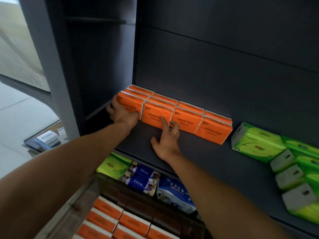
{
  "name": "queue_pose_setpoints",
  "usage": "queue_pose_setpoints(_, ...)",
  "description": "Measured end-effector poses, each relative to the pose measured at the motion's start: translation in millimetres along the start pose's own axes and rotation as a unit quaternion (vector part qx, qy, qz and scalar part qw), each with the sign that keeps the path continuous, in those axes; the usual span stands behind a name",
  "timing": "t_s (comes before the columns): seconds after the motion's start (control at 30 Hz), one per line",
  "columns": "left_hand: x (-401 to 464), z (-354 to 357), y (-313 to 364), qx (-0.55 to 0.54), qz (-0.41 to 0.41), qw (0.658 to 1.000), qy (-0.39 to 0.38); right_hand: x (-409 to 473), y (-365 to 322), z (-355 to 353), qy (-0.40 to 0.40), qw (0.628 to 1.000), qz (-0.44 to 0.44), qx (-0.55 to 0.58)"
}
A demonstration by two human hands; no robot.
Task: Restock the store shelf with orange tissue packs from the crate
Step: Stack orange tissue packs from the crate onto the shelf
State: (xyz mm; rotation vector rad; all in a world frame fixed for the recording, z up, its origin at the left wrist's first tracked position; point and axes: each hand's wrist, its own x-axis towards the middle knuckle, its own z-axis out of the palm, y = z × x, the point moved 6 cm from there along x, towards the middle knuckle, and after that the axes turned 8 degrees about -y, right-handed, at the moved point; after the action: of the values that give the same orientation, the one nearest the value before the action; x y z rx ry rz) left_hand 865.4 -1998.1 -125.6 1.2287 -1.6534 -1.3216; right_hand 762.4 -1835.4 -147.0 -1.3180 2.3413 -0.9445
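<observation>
1. Four columns of orange plastic-wrapped tissue packs (172,112) stood in a row at the back left of the dark grey metal shelf (198,152), several packs deep, with printed faces toward me.
2. My left hand (122,112) was pressed flat against the leftmost orange pack (128,104), fingers spread over its front and left end. It was not closed round the pack, only pushing it.
3. My right hand (166,140) rested on the shelf just before the row, loosely open, its forefinger touching the front of the second pack (158,115). It held nothing.
4. More orange packs (120,219) lay below in the dark plastic crate (110,187), beside blue-wrapped packs (141,178), so I judged the restocking partly done.
5. Green tissue packs (257,142) lay to the right on the same shelf, near the orange row but apart from it.
6. These packs, I judged, were light and soft, with a slick wrapper that would dent and slip under a pinch. The best hold seemed to be across the two short ends, or flat palms on the broad faces.
</observation>
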Motion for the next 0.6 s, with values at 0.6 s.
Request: queue_pose_setpoints(0.6, 41, -4, -5, 0.036, 0.038, 0.995, -0.089, 2, 4, 2, 0.017, 0.999, 0.0, -0.03)
